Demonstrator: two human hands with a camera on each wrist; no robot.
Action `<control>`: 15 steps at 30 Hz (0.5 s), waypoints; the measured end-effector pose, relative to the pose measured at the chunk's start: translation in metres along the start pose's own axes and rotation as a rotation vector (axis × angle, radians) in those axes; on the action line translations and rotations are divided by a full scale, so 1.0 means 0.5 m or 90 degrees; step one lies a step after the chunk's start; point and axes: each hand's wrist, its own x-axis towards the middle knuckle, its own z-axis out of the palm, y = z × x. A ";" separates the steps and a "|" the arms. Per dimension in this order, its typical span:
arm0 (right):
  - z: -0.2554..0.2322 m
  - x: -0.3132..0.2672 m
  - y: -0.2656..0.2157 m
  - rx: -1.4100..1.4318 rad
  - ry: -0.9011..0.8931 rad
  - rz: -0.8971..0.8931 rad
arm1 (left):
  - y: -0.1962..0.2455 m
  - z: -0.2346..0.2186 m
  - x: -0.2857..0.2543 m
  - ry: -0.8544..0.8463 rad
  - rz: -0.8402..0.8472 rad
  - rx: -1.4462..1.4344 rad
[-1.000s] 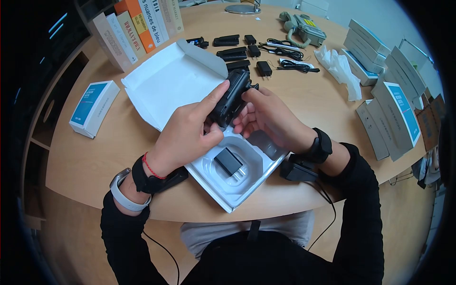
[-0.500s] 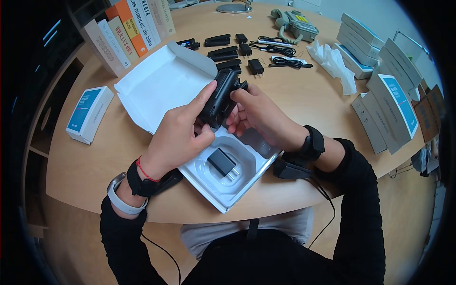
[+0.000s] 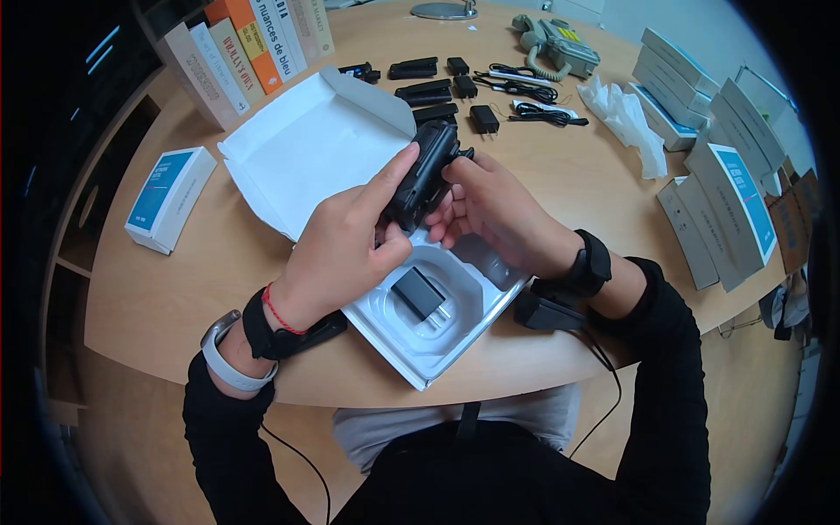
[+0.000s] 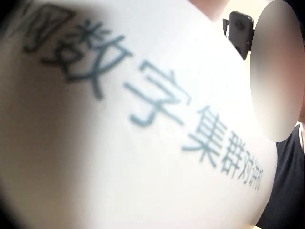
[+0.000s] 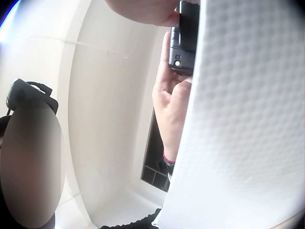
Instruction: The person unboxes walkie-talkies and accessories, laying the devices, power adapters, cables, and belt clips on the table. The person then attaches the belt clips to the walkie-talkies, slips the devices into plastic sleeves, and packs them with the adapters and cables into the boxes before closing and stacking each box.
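Both hands hold a black handheld device (image 3: 423,179) above an open white box (image 3: 385,337). The left hand (image 3: 350,236) grips it from the left, index finger along its side. On the other side, the right hand (image 3: 499,210) pinches a small black part at the device's edge with its thumb; its other fingers curl beneath. A black plug adapter (image 3: 418,294) lies in the box's moulded tray. In the right wrist view the device (image 5: 183,43) shows between the left hand (image 5: 172,102) and the right hand (image 5: 147,9). Printed white card (image 4: 143,143) fills most of the left wrist view.
Black clips (image 3: 423,92), adapters (image 3: 484,120) and coiled cables (image 3: 547,115) lie behind the box. Books (image 3: 254,52) and a small box (image 3: 171,199) are at the left. A telephone (image 3: 560,51), crumpled white plastic (image 3: 623,122) and stacked boxes (image 3: 722,210) stand at the right.
The head view shifted and came back slightly. Both hands keep nearly the same hold on the device, with no clear movement against the box.
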 end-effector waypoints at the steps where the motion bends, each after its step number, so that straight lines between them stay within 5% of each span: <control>1: 0.001 -0.001 -0.002 -0.001 -0.005 0.003 | 0.000 0.000 0.000 -0.001 -0.001 0.000; 15: -0.003 0.000 -0.002 -0.008 -0.015 0.018 | 0.000 0.000 0.001 -0.011 -0.032 -0.028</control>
